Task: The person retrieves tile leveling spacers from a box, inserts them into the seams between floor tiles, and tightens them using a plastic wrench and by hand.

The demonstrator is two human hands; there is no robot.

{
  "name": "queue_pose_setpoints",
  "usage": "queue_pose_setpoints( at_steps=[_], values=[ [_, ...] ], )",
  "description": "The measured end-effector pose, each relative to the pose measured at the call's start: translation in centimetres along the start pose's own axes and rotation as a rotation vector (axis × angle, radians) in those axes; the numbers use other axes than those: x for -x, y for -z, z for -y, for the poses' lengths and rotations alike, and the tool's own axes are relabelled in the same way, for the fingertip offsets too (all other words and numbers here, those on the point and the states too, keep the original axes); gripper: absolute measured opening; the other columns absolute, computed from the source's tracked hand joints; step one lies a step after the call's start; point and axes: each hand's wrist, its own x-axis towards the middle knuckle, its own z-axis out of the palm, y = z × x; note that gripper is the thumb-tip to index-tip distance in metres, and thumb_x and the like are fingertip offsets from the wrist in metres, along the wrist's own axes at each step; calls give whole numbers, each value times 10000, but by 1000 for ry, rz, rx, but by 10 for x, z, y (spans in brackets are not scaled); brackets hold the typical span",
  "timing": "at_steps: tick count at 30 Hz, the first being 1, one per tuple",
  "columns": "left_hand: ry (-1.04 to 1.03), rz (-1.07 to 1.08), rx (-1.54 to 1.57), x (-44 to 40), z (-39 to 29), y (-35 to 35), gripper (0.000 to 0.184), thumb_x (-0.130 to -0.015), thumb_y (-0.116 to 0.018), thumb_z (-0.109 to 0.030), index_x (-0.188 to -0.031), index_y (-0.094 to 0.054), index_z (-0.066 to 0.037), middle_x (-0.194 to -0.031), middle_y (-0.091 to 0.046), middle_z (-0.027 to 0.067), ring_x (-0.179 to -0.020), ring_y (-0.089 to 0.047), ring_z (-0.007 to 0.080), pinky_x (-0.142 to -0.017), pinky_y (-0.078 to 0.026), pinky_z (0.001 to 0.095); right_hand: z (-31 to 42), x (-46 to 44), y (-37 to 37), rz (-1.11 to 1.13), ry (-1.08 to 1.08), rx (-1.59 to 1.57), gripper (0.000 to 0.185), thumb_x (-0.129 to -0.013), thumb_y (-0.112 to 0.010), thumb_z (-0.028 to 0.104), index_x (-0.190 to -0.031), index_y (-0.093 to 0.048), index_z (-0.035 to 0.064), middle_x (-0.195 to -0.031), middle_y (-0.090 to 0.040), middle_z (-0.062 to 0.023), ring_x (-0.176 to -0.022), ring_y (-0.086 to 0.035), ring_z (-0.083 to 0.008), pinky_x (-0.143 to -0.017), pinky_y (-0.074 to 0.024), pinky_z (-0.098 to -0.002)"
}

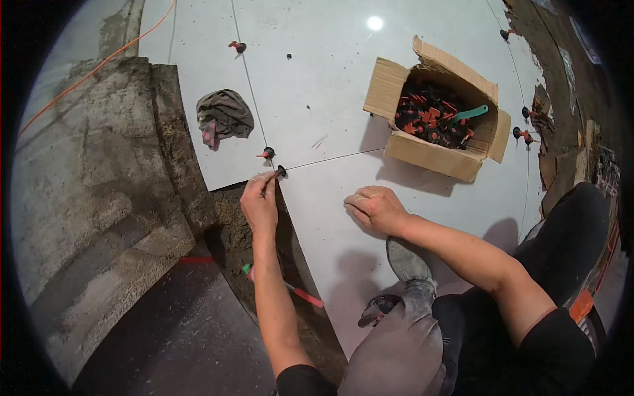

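Observation:
My left hand (261,201) is at the corner where the white tiles (343,125) meet, its fingers pinched at a black round leveling clip (281,171). Just above it, a black and red clip (267,153) stands in the tile seam. My right hand (376,208) rests on the tile to the right with its fingers curled together; whatever they may hold is hidden. An open cardboard box (432,155) full of red and black clips, with a green tool (471,113) on top, sits beyond my right hand.
A crumpled grey cloth (226,115) lies on the tile at upper left. More clips (238,47) stand along the seams. Rough concrete (125,158) and a trowel-like tool with a red handle (305,296) are at the left. An orange cord (99,67) crosses the upper left.

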Motion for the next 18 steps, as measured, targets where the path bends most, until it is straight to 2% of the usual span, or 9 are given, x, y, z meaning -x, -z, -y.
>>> queue_pose_setpoints(
  at_steps=[2,6,9,12,18],
  values=[
    [-25,18,-33,-3,-4,2,171,-1068,-782,-36,-1211,-875,-45,-1220,-843,147,-1092,-824,306,-946,-635,408,-4,-2,3,15,-26,-22,136,-1035,-778,175,-1134,-806,85,-951,-760,-120,-926,-767,-377,-815,-626,-513],
    [-190,33,-194,-3,-3,5,188,-1063,-783,-48,-1233,-861,-62,-1192,-828,156,-1101,-799,364,-936,-631,459,-13,-17,20,-4,-53,10,143,-1049,-779,197,-1138,-810,91,-992,-790,-129,-951,-784,-377,-821,-628,-515],
    [-230,47,-236,-3,-6,7,203,-1047,-781,-48,-1231,-861,-79,-1168,-818,148,-1097,-785,382,-940,-623,485,-27,-28,16,-114,-25,-8,180,-1060,-794,263,-1131,-804,98,-953,-805,-148,-908,-796,-386,-800,-629,-528],
    [-249,49,-295,-2,-8,7,215,-1035,-785,-49,-1230,-865,-90,-1171,-811,139,-1088,-779,383,-943,-622,491,-25,-29,21,-15,-157,26,246,-1076,-796,341,-1036,-783,99,-869,-794,-166,-824,-788,-406,-761,-624,-543],
    [-249,110,-347,-8,-15,-1,242,-1027,-804,-90,-1257,-873,-123,-1168,-796,130,-1092,-763,377,-937,-623,492,-11,-28,20,-1,-157,29,378,-1106,-769,390,-883,-710,89,-768,-743,-173,-749,-749,-440,-721,-603,-560]
  ],
)
